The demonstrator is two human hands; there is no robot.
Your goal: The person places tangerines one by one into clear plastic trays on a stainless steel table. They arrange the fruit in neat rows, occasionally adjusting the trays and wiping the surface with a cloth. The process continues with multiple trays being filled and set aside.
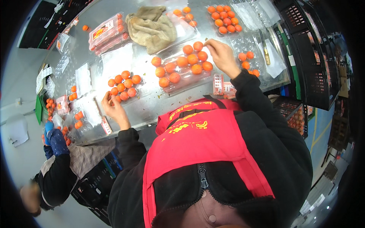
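My left hand (pixel 115 111) is at the near left corner of a group of round orange fruits (pixel 128 83) in a clear tray. Its thumb and forefinger curl around the corner fruit; whether they grip it is unclear. To the right, a larger clear plastic tray (pixel 182 82) carries two clusters of the same fruit, with bare cells between them. My right hand (pixel 223 57) reaches over its far right corner, fingertips bent close beside a fruit (pixel 198 46). Whether they pinch that fruit or the tray edge cannot be made out.
A brown cloth (pixel 154 30) lies behind the trays, beside stacked packed boxes (pixel 105 32). A filled tray (pixel 224 20) stands farther back. At right a knife (pixel 266 52) rests on white paper. Black crates (pixel 302 51) border the table's right end. Another person (pixel 57 171) works at left.
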